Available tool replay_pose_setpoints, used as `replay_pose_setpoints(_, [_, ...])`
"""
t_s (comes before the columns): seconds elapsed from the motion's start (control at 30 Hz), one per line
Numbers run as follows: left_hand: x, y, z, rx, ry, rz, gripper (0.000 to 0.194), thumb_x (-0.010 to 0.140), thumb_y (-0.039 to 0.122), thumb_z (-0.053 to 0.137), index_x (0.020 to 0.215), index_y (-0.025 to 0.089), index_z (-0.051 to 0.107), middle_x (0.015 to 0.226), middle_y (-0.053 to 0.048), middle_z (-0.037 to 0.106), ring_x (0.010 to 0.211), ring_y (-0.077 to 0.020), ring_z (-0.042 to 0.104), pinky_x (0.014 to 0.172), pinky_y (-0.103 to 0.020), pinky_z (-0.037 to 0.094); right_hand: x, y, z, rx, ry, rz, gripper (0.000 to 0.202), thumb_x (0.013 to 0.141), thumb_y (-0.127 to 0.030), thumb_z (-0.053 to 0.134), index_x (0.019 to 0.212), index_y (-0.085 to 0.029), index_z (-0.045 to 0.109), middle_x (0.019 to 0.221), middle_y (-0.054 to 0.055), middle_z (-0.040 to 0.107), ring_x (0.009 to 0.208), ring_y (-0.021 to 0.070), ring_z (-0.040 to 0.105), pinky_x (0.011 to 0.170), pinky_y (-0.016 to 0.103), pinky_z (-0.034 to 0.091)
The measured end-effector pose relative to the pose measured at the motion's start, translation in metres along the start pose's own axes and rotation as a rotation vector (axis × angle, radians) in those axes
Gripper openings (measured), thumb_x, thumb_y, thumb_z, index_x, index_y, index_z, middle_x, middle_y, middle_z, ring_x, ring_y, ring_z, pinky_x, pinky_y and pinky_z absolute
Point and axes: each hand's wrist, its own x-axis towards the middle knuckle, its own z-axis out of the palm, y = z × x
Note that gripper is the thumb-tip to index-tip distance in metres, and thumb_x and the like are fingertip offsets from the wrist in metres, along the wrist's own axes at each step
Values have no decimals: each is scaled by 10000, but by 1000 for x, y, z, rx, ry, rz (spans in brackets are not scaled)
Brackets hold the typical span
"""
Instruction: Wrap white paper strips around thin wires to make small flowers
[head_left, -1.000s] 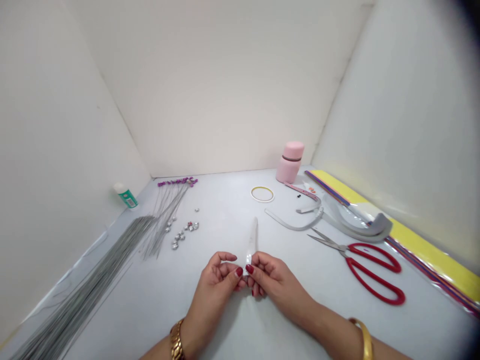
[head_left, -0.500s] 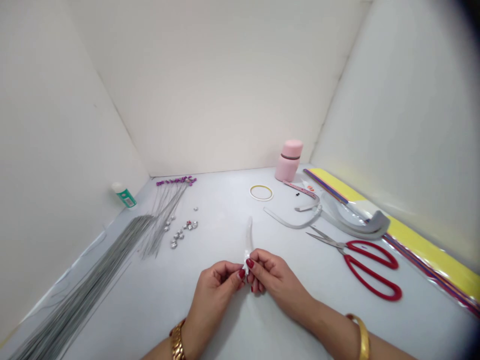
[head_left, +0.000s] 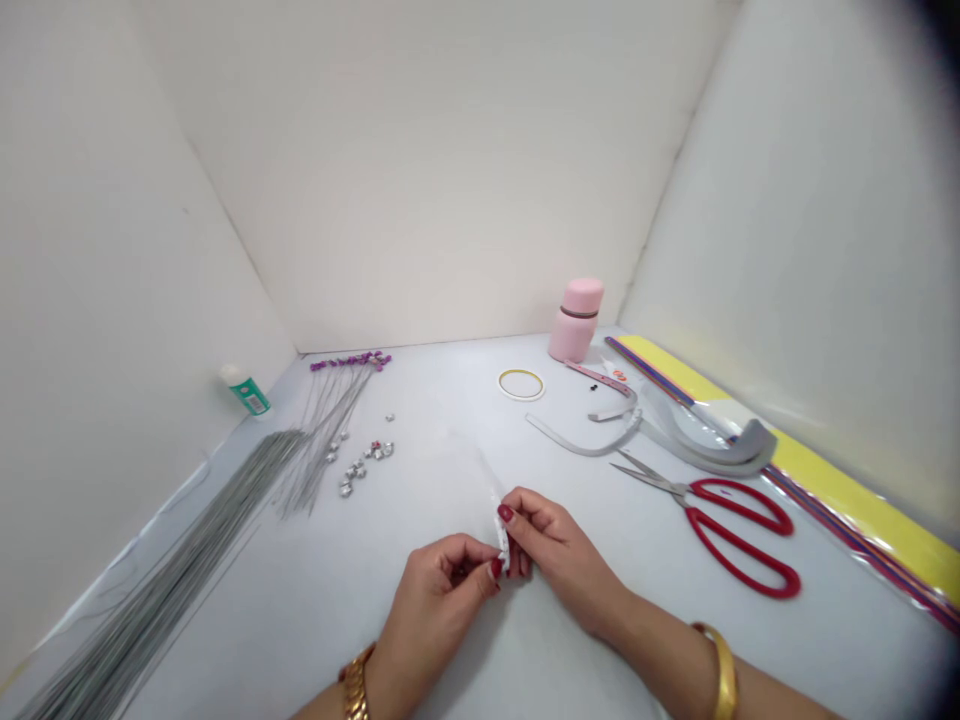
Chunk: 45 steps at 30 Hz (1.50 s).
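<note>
Between my two hands is a narrow white paper strip [head_left: 503, 540], its lower part folded or crumpled and its thin upper end blurred, slanting up to the left. My left hand [head_left: 450, 590] pinches the bottom end between thumb and fingers. Just above it, my right hand [head_left: 551, 540] is closed on the strip from the right side. Several small silver folded pieces [head_left: 360, 470] lie on the table to the left of my hands. Red-handled scissors [head_left: 686, 490] rest to the right, blades apart and pointing left.
At left lie a bundle of grey wires [head_left: 187, 550] and purple-tipped wires [head_left: 349, 362], near a green glue stick [head_left: 249, 392]. A tape ring [head_left: 520, 371], a pink bottle [head_left: 577, 320], loose pale strips [head_left: 585, 448] and a yellow sheet pack [head_left: 847, 500] occupy the right. White walls surround the table.
The strip's free upper end has swung from upright to the left. My left hand has shifted slightly down and right, and my hands are a little further apart along the strip.
</note>
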Motion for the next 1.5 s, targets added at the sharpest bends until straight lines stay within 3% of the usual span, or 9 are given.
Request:
replay_pose_setpoints(0.2, [1, -2, 1, -75, 0, 35, 163, 747, 266, 576, 830, 140, 636, 691, -40, 649, 635, -142, 549, 600, -226, 413, 0, 0, -1, -2, -43, 23, 329, 783, -483, 485, 668, -177, 448, 473, -58, 490, 433, 82, 448, 469, 199, 343])
replay_pose_setpoints(0.63, [1, -4, -3, 51, 0, 23, 141, 765, 238, 548, 737, 141, 646, 670, -24, 637, 637, -132, 530, 603, -211, 406, 0, 1, 1, 30, 23, -9, 293, 817, -414, 474, 648, -178, 436, 494, -60, 481, 443, 76, 434, 463, 199, 315])
replay_pose_setpoints(0.9, [2, -5, -1, -99, 80, -16, 117, 752, 240, 576, 755, 128, 610, 663, -18, 634, 631, -121, 549, 596, -207, 415, 0, 3, 2, -3, -74, -17, 256, 813, -411, 479, 724, -171, 466, 557, -42, 522, 475, 81, 472, 484, 200, 364])
replay_pose_setpoints(1.03, [1, -4, 0, -198, 37, -6, 90, 767, 213, 564, 806, 132, 561, 669, -29, 644, 633, -128, 575, 598, -219, 429, -1, 2, 4, -46, -106, -13, 264, 779, -389, 536, 672, -159, 464, 573, -28, 532, 481, 80, 477, 479, 197, 366])
replay_pose_setpoints(1.17, [0, -3, 0, -230, 43, -2, 88, 794, 213, 535, 854, 148, 529, 695, -25, 647, 669, -129, 584, 636, -231, 438, -1, 2, 4, -19, -112, -5, 256, 818, -395, 471, 730, -155, 487, 575, -22, 549, 475, 79, 480, 477, 196, 370])
replay_pose_setpoints(1.33, [0, -6, 0, -135, 43, 21, 122, 813, 248, 508, 887, 152, 513, 696, -19, 625, 675, -125, 567, 638, -231, 437, -1, 1, 4, -30, -92, -26, 221, 795, -359, 523, 709, -159, 481, 571, -30, 530, 488, 81, 469, 491, 199, 364])
replay_pose_setpoints(1.43, [-2, -10, -1, -4, 32, 68, 244, 830, 256, 473, 1059, 175, 449, 664, 1, 599, 629, -129, 563, 607, -244, 448, -1, 3, 2, -35, -93, -33, 214, 801, -348, 513, 704, -160, 490, 563, -34, 512, 487, 81, 454, 485, 199, 353])
replay_pose_setpoints(1.5, [-5, -13, -3, 152, 94, 154, 354, 835, 228, 453, 1179, 222, 370, 799, -25, 606, 714, -151, 577, 639, -272, 461, 0, 4, 1, -53, -102, -41, 205, 805, -338, 508, 706, -158, 500, 541, -41, 492, 485, 82, 443, 485, 199, 349])
